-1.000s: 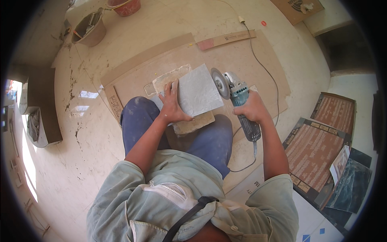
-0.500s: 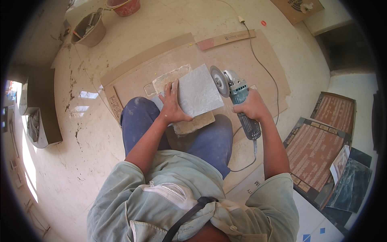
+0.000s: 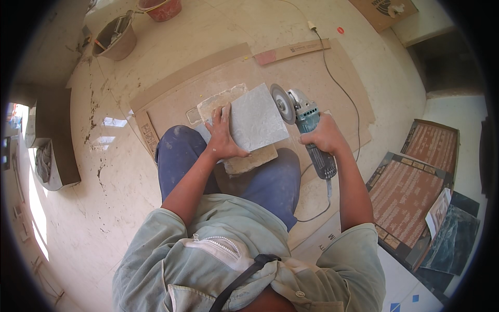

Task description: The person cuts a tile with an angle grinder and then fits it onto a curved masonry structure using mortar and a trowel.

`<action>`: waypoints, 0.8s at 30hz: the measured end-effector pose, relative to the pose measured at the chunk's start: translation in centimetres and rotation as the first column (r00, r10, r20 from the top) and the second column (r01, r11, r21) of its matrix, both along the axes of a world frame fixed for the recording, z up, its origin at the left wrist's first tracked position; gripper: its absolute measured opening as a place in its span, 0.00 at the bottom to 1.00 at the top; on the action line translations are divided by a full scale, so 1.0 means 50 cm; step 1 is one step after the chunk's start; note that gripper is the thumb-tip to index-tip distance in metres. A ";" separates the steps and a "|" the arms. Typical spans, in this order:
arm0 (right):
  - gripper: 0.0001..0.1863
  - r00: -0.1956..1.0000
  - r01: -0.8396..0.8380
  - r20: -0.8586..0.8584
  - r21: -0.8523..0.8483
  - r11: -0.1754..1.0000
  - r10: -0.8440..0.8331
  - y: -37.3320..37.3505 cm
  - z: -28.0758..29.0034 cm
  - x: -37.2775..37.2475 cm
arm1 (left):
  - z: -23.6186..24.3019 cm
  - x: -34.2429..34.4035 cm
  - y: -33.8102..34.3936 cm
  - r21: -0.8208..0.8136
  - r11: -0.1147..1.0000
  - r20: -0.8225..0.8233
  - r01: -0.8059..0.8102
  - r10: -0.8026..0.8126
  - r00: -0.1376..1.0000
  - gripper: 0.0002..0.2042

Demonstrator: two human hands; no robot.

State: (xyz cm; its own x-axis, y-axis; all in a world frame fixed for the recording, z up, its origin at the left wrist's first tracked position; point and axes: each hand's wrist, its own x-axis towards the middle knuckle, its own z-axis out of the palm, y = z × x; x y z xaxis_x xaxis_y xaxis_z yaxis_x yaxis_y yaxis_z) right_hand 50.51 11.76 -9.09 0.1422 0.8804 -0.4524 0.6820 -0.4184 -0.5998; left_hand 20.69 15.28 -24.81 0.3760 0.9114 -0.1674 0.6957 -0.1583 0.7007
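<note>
A grey square tile (image 3: 258,118) lies face down on a thicker beige slab (image 3: 252,161) between my knees. My left hand (image 3: 223,136) presses flat on the tile's left part, fingers spread. My right hand (image 3: 325,136) grips the body of a teal angle grinder (image 3: 307,125). The grinder's round disc (image 3: 281,104) stands at the tile's right edge, touching or almost touching it. A black cord (image 3: 343,93) runs from the grinder across the floor to a plug at the back.
Flattened cardboard (image 3: 218,78) covers the pale floor under the work. Two buckets (image 3: 117,39) stand at the back left. Stacked patterned tiles and boxes (image 3: 410,192) lie at my right. A dark box (image 3: 52,156) sits at the left.
</note>
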 end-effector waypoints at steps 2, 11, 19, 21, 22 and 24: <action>0.25 1.000 -0.004 0.003 0.008 1.000 0.004 0.002 0.001 -0.001 | -0.001 0.001 0.001 -0.001 1.000 -0.002 -0.002 0.002 1.000 0.80; 0.24 1.000 -0.008 -0.006 0.005 1.000 0.008 0.011 -0.006 0.004 | 0.000 0.003 -0.001 0.001 1.000 0.005 -0.002 0.002 1.000 0.81; 0.21 1.000 -0.009 -0.024 0.001 1.000 0.009 0.019 -0.011 0.005 | -0.012 -0.001 -0.002 0.022 1.000 0.010 -0.006 0.005 1.000 0.81; 0.21 1.000 -0.008 -0.026 0.009 1.000 0.008 0.019 -0.013 0.008 | -0.010 0.000 -0.001 0.019 1.000 0.015 -0.005 0.005 1.000 0.81; 0.21 1.000 -0.010 -0.024 0.008 1.000 0.010 0.021 -0.011 0.007 | -0.008 0.000 -0.001 0.017 1.000 0.018 -0.004 0.004 1.000 0.81; 0.21 1.000 -0.014 -0.019 0.005 1.000 0.014 0.023 -0.005 0.004 | -0.007 -0.001 -0.001 0.013 1.000 0.022 -0.007 0.007 1.000 0.81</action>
State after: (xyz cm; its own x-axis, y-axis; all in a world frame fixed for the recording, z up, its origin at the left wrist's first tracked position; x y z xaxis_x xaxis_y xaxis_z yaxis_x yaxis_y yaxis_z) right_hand 50.69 12.93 -9.31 0.1211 0.8846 -0.4504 0.6765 -0.4056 -0.6147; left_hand 20.65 15.23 -25.16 0.3734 0.9159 -0.1473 0.6809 -0.1628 0.7140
